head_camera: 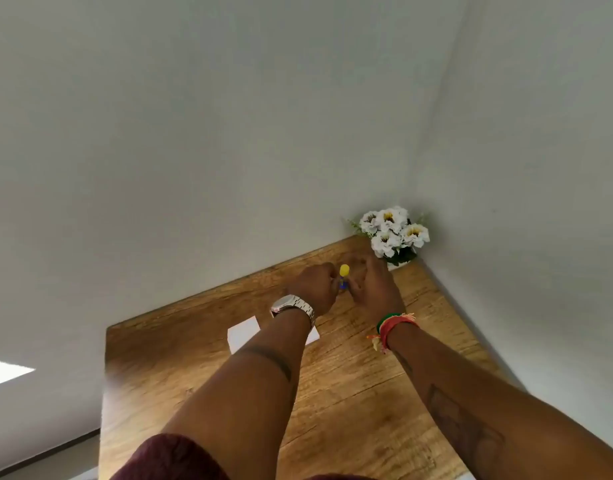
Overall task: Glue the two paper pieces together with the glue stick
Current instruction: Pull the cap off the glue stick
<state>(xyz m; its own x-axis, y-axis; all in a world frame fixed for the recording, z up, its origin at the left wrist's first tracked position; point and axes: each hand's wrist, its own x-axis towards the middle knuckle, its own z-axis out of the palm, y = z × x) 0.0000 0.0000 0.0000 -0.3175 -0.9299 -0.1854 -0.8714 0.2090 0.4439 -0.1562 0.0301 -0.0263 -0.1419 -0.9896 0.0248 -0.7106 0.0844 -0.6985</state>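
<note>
Both hands meet at the far side of the wooden tabletop (350, 386), where the left hand (313, 287) and the right hand (372, 289) close around a glue stick (343, 278) standing upright between them, its yellow cap on top. The left fingers pinch its blue barrel; the right fingers curl beside it, contact unclear. White paper (244, 334) lies nearer, partly under the left forearm; two pieces cannot be told apart. This looks like the uncapping step; next, the cap must come off and the stick travel back to the paper
</note>
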